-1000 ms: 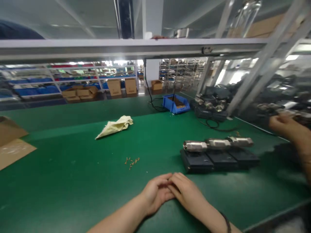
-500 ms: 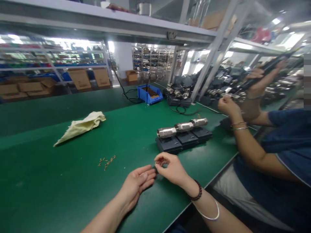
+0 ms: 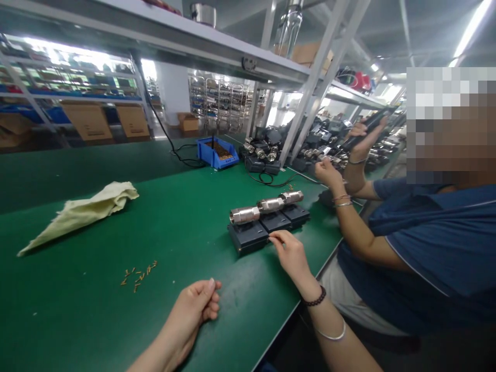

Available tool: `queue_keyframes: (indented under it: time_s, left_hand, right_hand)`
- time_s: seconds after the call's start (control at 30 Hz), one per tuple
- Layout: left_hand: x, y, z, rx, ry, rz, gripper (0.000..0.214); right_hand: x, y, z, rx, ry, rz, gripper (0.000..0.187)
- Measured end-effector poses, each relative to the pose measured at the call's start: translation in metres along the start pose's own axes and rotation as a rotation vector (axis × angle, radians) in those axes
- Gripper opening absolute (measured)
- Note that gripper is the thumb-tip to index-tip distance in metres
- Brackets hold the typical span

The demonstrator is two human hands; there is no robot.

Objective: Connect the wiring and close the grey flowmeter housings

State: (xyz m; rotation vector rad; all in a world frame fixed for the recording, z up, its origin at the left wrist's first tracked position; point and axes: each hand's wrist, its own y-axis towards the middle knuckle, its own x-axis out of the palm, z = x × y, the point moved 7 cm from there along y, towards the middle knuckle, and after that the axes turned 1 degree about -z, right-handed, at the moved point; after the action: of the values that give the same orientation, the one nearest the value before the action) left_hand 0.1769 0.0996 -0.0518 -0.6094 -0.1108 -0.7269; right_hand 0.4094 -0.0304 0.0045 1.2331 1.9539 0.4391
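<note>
Right hand (image 3: 292,254) touching black block (image 3: 248,235) | left hand (image 3: 194,310) curled | carton (image 3: 88,120) label blurred

No writing can be read anywhere; the cardboard boxes (image 3: 88,120) on the far shelving each carry a dark printed line low on the front, too small and blurred to make out; the black blocks (image 3: 248,235) on the tabletop (image 3: 186,206) and the blue bin (image 3: 211,155) show surfaces too blurred for any lettering to be told.
</note>
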Motion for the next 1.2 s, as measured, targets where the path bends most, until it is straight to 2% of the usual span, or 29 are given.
queue_keyframes:
  time_s: [0.2,0.47,0.57,0.83,1.07,1.2]
  left_hand:
    - [0.003,-0.002,0.004,0.021,-0.053,-0.043,0.050]
    - [-0.012,0.017,-0.015,0.054,-0.022,-0.032,0.057]
    - [-0.014,0.018,-0.015,0.041,-0.012,-0.007,0.054]
    - [-0.001,-0.001,0.004,0.012,-0.002,-0.032,0.041]
    - [-0.004,0.007,-0.004,0.028,-0.027,-0.062,0.046]
    - [-0.005,0.009,-0.006,0.033,-0.056,-0.029,0.050]
  right_hand:
    - [0.005,-0.003,0.000,-0.046,-0.024,-0.005,0.018]
    - [0.003,-0.010,0.001,-0.102,-0.011,0.050,0.019]
    - [0.003,-0.013,0.002,-0.107,0.002,0.070,0.018]
    - [0.005,-0.012,-0.001,-0.079,-0.001,0.106,0.016]
    - [0.008,-0.010,-0.004,-0.072,-0.058,0.108,0.015]
    - [0.010,-0.010,-0.003,-0.083,-0.080,0.077,0.017]
